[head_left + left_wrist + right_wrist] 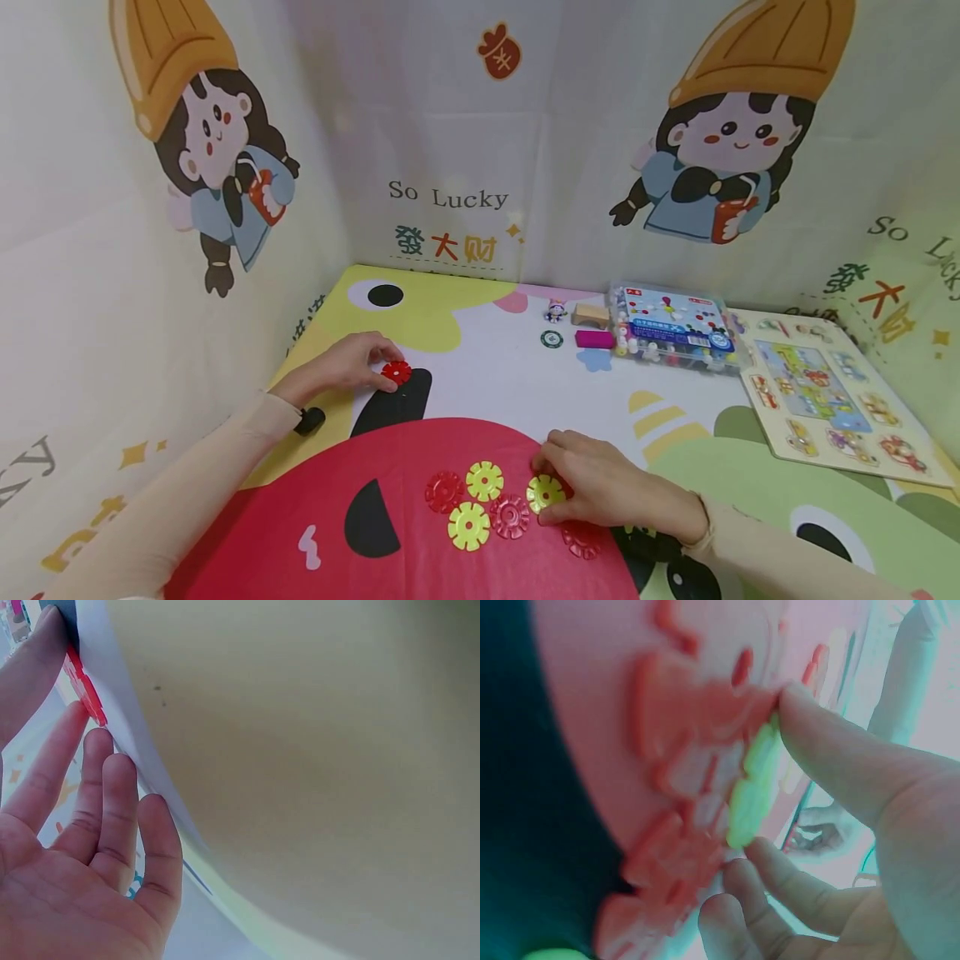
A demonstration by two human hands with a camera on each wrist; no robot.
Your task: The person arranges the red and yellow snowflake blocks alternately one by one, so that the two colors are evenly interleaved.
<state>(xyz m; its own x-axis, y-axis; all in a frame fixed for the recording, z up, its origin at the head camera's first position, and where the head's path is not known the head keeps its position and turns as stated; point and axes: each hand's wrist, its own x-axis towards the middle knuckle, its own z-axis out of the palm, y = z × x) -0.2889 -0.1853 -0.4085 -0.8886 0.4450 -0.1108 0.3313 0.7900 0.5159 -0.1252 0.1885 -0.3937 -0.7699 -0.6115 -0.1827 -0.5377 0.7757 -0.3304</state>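
Note:
My left hand [347, 365] pinches a red notched interlocking disc [397, 372] between thumb and index finger, over the black patch at the mat's left. In the left wrist view that disc [86, 686] stands edge-on between thumb and index finger; the other fingers are spread. My right hand [600, 482] holds a yellow notched disc [542, 493] by its rim with thumb and index finger. Close by on the red area lie two more yellow discs [468, 526] and red discs [445, 492]. One red disc [581, 542] is partly covered by the right hand.
At the back right stands a clear box [675, 329] of small coloured parts. Beside it are a wooden arch block [591, 315], a magenta block [595, 339], a small figurine [555, 311] and a round token [551, 339]. A picture puzzle board [832, 392] lies far right.

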